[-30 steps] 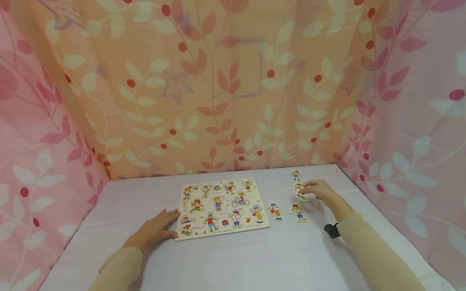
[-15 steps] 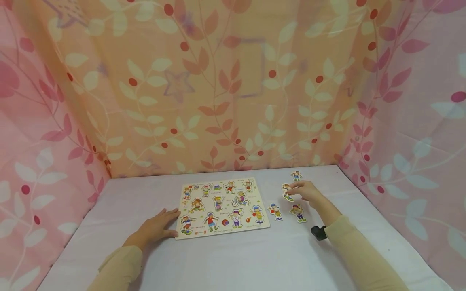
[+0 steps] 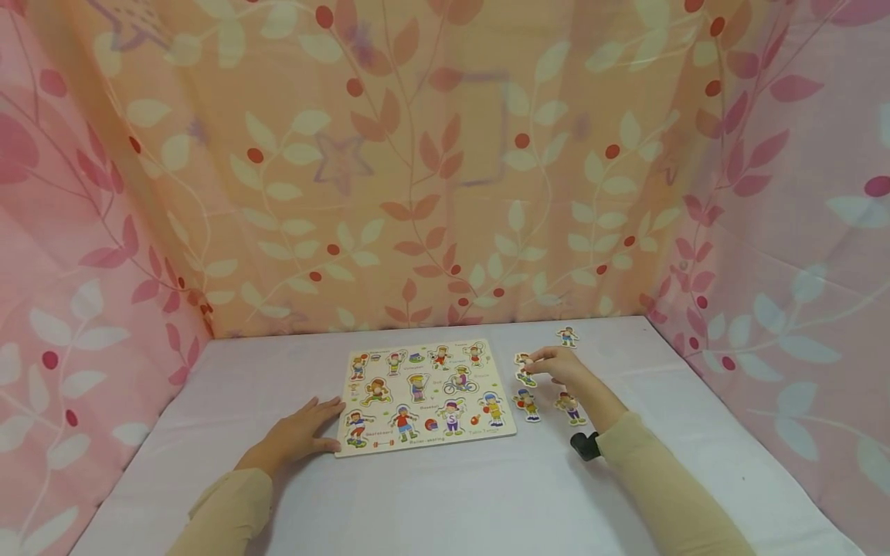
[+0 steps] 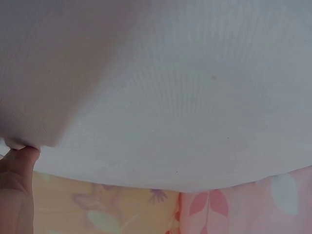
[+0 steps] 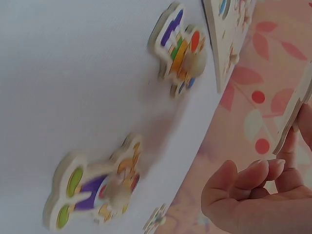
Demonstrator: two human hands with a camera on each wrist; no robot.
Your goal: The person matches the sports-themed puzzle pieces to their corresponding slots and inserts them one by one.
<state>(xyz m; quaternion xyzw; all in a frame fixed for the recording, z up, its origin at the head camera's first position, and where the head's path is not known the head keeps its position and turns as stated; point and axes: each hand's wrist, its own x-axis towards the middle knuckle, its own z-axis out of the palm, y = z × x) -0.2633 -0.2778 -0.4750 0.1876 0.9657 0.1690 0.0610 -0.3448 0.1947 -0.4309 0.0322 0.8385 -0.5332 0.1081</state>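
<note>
My right hand (image 3: 566, 371) pinches a wooden puzzle piece (image 3: 524, 369), a child figure with green about its feet. In the right wrist view the held piece (image 5: 295, 112) appears edge-on, raised above the tablecloth, between thumb and fingers. The pale puzzle board (image 3: 399, 390), covered with sports figures, lies just left of it. At the board's left edge rests my left hand (image 3: 299, 432), fingers extended and touching it. Two loose pieces lie below the right hand: a blue-capped figure (image 3: 526, 405) and a purple-trousered figure (image 3: 572, 408). Both carry round knobs.
Another loose figure piece (image 3: 567, 337) lies toward the back of the table, beyond the right hand. White cloth (image 3: 431, 502) covers the table. Patterned curtains (image 3: 417, 193) enclose its back and both sides. A black object (image 3: 585, 445) sits at the right sleeve's cuff.
My right hand has moved left with the puzzle piece, from the far right column to a spot beside the board's right edge. My left hand has stayed in place.
</note>
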